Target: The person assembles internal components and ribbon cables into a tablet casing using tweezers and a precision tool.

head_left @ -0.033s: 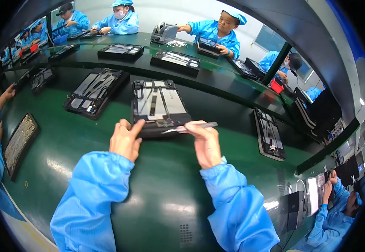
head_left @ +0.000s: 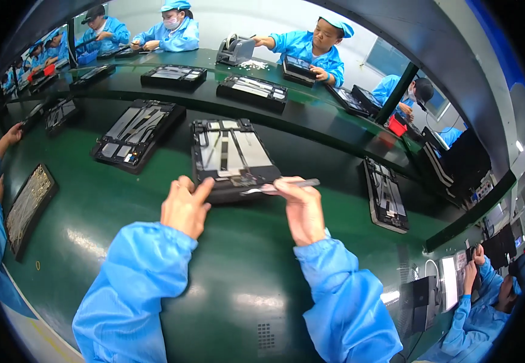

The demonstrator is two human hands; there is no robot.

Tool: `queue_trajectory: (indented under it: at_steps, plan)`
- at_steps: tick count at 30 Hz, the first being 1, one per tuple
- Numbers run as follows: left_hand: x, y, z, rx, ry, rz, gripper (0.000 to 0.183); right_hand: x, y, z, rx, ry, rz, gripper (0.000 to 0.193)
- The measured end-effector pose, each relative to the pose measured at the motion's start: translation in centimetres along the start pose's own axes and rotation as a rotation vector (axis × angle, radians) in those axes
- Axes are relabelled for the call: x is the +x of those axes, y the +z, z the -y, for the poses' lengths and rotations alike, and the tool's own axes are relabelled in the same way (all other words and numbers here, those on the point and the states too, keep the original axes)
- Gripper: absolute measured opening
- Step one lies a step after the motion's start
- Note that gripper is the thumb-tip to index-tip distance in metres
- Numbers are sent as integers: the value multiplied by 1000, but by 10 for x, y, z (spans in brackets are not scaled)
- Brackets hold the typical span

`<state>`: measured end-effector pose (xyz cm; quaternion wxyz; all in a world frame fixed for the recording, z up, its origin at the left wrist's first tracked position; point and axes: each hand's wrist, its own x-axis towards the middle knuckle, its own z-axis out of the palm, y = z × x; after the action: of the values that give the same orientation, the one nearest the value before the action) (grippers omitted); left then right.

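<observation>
Open tablet point(head_left: 247, 148) is on the desk point(head_left: 232, 254) straight ahead of you, seated on a thick black block point(head_left: 226, 196). Your left hand point(head_left: 185, 206) is at the tablet's near-left corner, thumb and index slightly apart; can't tell if that grip is clamped on the block. Your right hand point(head_left: 303, 209) is at its near-right corner, grip pinched on metal tweezers point(head_left: 307, 183), tip pointing left along its near edge; can't tell if the tip touches. Left of it: second open tablet point(head_left: 135, 130), close by. Well left and nearer you: black tray point(head_left: 52, 192) of thin parts, plus a small yellow ring point(head_left: 38, 265). Well right of it: third open tablet point(head_left: 386, 196). Behind it: raised ledge point(head_left: 320, 118) carrying more open units; past that, a co-worker point(head_left: 330, 57) with one hand at a grey dispenser point(head_left: 236, 51).
</observation>
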<state>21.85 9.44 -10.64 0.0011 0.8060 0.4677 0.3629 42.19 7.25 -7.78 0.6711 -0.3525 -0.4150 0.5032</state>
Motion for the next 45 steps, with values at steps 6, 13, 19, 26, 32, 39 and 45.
queue_trajectory:
  at_steps: [6, 13, 19, 26, 32, 39, 45]
  plan:
    - [-21, -38, -81, -17, 273, 8, 44, -76, -36, 71, -25, -22, -76, 6]
    - [-66, -85, -145, -271, 387, 145, 39, -171, -55, 119, 183, -63, -208, 4]
    - [-81, -149, -197, -387, 386, 105, 43, -230, -39, 163, 243, -222, -297, 9]
    - [-108, -170, -213, -407, 364, 99, 46, -259, -4, 184, -237, -569, -216, 9]
    - [-108, -160, -209, -378, 411, 39, 42, -255, 29, 183, -247, -337, -165, 10]
    - [-111, -162, -209, -389, 434, 26, 42, -250, 36, 180, -243, -235, -129, 12]
    - [-108, -163, -206, -382, 455, 26, 44, -246, 34, 179, -217, -222, -125, 12]
